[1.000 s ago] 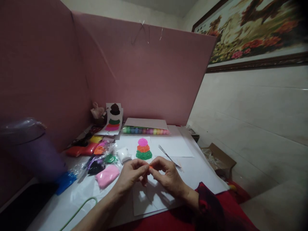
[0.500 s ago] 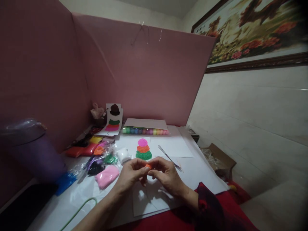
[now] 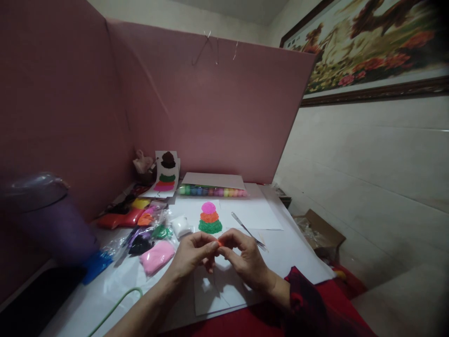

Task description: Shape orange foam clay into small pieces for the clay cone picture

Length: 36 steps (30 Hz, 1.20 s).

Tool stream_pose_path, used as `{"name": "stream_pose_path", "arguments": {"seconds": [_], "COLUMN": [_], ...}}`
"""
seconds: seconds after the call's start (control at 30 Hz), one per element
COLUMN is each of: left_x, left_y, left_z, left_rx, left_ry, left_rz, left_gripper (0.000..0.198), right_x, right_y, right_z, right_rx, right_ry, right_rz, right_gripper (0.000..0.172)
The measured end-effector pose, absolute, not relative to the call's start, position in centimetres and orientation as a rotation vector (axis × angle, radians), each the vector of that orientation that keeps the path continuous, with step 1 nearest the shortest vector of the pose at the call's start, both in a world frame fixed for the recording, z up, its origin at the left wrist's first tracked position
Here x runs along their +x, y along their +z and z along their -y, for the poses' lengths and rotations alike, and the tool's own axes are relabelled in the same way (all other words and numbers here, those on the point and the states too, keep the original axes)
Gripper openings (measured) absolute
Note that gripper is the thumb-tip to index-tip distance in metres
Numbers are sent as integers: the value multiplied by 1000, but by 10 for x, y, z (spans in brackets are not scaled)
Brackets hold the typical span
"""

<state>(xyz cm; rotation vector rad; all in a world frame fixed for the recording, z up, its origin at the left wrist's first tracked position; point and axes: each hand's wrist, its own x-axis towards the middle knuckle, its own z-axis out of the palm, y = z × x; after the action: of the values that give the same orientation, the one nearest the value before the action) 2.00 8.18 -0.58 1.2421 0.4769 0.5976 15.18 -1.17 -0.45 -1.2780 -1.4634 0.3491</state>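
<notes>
Between the fingertips of my left hand (image 3: pixel 196 252) and my right hand (image 3: pixel 245 260) is a small lump of orange modelling clay (image 3: pixel 220 243). Both hands pinch it, and the fingers cover most of it. They are held above a white sheet of paper (image 3: pixel 217 299). Just beyond them lies a picture with a pink round (image 3: pixel 208 208), an orange band (image 3: pixel 209 217) and a green band (image 3: pixel 210 227) stacked up. To the right of it rest metal tweezers (image 3: pixel 242 224), slanting toward my right hand.
Bags of coloured clay, among them a pink one (image 3: pixel 157 257) and a white one (image 3: pixel 180 225), lie to the left. A purple bottle (image 3: pixel 59 220) stands beyond them. At the back are a pack of coloured markers (image 3: pixel 212 191) and an upright picture card (image 3: pixel 167 178). A cardboard box (image 3: pixel 322 229) sits right.
Less of the orange clay shows between my fingertips, which have closed in around it slightly. The hands otherwise stay in nearly the same place.
</notes>
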Motion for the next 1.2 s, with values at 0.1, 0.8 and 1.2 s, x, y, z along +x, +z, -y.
{"name": "stream_pose_path", "arguments": {"seconds": [0.1,0.8,1.2], "left_x": [20,18,20], "left_y": [-5,1,-3], "left_z": [-81,-76,-77], "left_rx": [1270,1310,1271], "left_ry": [612,692,674], "left_rz": [-494,-492,-497], "left_gripper": [20,27,27], "right_x": [151,151,151], "right_y": [-5,-7,-3], "right_z": [12,7,11], "right_rx": [-1278,-1147,-1311], "right_ry": [432,745,408], "right_rz": [1420,1249,1438], "right_gripper": [4,13,4]}}
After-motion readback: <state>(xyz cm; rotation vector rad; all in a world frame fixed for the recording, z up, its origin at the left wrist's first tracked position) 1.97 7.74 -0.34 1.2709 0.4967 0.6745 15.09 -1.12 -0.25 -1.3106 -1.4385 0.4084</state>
